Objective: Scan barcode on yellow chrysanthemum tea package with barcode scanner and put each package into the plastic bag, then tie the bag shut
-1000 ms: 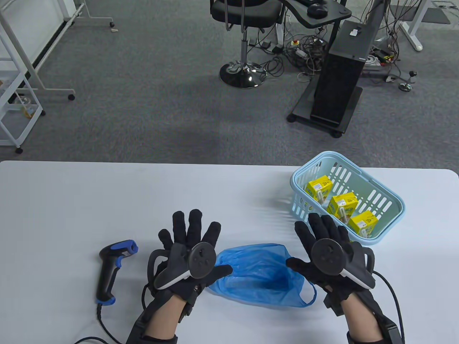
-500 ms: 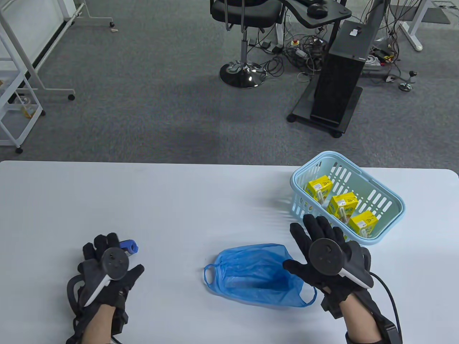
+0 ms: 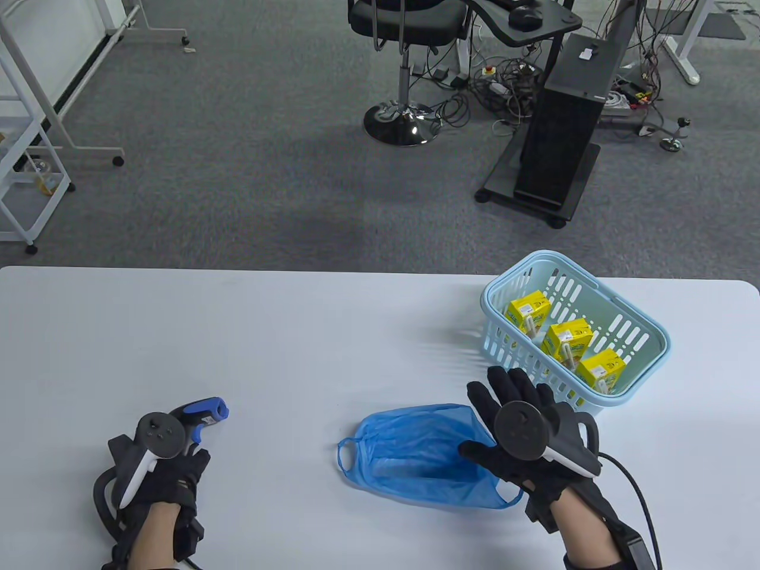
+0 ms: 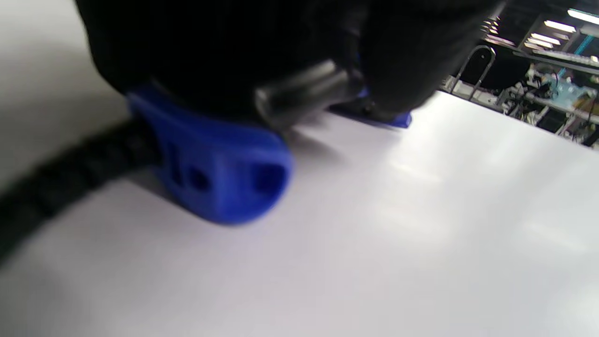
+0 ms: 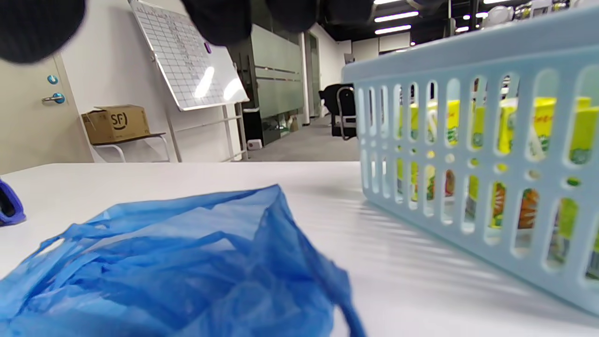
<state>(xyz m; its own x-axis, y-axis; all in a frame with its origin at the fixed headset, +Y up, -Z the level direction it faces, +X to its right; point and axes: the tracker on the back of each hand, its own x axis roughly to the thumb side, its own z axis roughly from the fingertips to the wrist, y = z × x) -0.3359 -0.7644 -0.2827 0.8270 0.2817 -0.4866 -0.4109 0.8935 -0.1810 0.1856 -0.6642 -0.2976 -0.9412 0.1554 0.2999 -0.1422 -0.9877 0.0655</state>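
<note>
The black and blue barcode scanner (image 3: pixel 205 411) lies on the white table at the left. My left hand (image 3: pixel 178 460) curls round its handle. In the left wrist view the gloved fingers (image 4: pixel 234 47) cover the handle above its blue base (image 4: pixel 220 178), which rests on the table. The crumpled blue plastic bag (image 3: pixel 415 454) lies flat at the front middle. My right hand (image 3: pixel 504 409) hovers open over the bag's right edge and holds nothing. Three yellow tea packages (image 3: pixel 569 341) stand in the light blue basket (image 3: pixel 653 332) to the right.
The scanner's black cable (image 4: pixel 61 178) trails back toward the table's front edge. In the right wrist view the basket wall (image 5: pixel 468 140) stands close on the right, the bag (image 5: pixel 187 271) in front. An office chair (image 3: pixel 404 35) and a computer tower (image 3: pixel 564 130) stand beyond the table.
My left hand moved from beside the bag leftward to the scanner and closed round its handle. My right hand drifted slightly left and nearer, over the bag's edge.
</note>
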